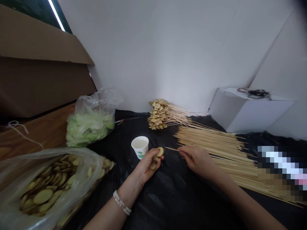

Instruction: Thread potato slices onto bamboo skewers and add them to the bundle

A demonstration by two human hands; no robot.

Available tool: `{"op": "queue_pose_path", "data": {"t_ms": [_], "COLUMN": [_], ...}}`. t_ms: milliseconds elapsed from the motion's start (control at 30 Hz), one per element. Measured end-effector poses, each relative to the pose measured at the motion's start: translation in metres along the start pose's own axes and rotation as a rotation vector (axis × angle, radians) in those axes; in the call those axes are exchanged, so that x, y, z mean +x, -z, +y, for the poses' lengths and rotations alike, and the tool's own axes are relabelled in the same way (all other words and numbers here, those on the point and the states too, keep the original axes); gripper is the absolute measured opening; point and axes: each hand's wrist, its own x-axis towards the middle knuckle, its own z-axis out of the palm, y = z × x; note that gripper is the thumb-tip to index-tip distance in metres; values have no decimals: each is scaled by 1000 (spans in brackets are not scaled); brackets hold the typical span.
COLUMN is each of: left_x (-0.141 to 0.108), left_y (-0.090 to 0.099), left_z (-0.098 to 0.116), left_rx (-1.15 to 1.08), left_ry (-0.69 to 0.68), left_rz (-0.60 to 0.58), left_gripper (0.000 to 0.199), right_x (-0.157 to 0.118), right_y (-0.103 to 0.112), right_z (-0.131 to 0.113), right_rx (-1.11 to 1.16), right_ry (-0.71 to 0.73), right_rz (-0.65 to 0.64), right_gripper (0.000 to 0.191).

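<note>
Gripping a small stack of potato slices (156,157) in the curled left hand (146,166) just beside the paper cup (139,145), the person is pinching a thin bamboo skewer (172,148) in the right hand (198,159), its long axis lying sideways and its tip pointing toward the slices.

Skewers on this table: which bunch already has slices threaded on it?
The back bunch: its ends carry round tan slices, while the larger pile on the right is bare sticks.
</note>
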Motion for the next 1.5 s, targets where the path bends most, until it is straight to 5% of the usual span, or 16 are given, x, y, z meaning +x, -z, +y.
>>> {"op": "queue_pose_path", "data": {"t_ms": [633,1500], "left_x": [5,9], "left_y": [4,6], "left_z": [-3,-10], "left_rx": [-59,133], "left_ry": [-46,-171], "left_rz": [-126,-40], "left_gripper": [8,18], "right_x": [-2,-2], "right_y": [1,-4], "right_z": [-1,-7], "right_rx": [-21,-95], "right_ry": [11,-23], "right_rz": [-24,-147], "right_gripper": [27,24]}}
